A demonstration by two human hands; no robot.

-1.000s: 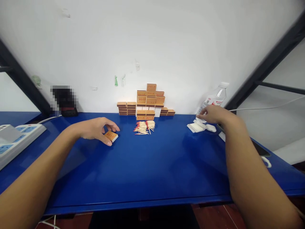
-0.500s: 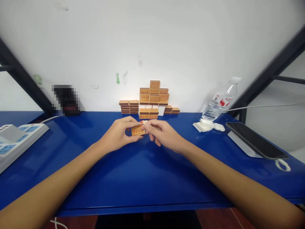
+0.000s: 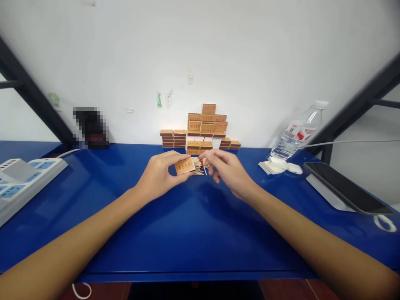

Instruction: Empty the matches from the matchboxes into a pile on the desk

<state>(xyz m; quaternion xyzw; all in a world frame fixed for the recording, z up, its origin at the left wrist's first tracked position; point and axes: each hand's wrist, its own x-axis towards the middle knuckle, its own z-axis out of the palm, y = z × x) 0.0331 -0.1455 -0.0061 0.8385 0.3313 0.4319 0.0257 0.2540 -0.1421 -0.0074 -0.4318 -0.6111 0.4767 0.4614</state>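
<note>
My left hand [image 3: 161, 175] grips a small orange matchbox [image 3: 184, 166] between thumb and fingers, held just above the blue table [image 3: 175, 233]. My right hand [image 3: 229, 173] is right beside it, fingertips pinched over the loose red-tipped matches [image 3: 199, 165] lying behind the box. Whether a match is between those fingers is not clear. A stack of orange matchboxes [image 3: 206, 127] stands against the white wall behind both hands.
A water bottle [image 3: 295, 137] leans at the back right, with white packets [image 3: 273, 166] and a white earbud case [image 3: 294, 168] in front of it. A phone on a stand [image 3: 345, 189] is far right. A power strip [image 3: 21, 177] lies at the left edge.
My left hand picked the matchbox up from the left of the table and carried it to the middle. My right hand came over from the white packets to meet it.
</note>
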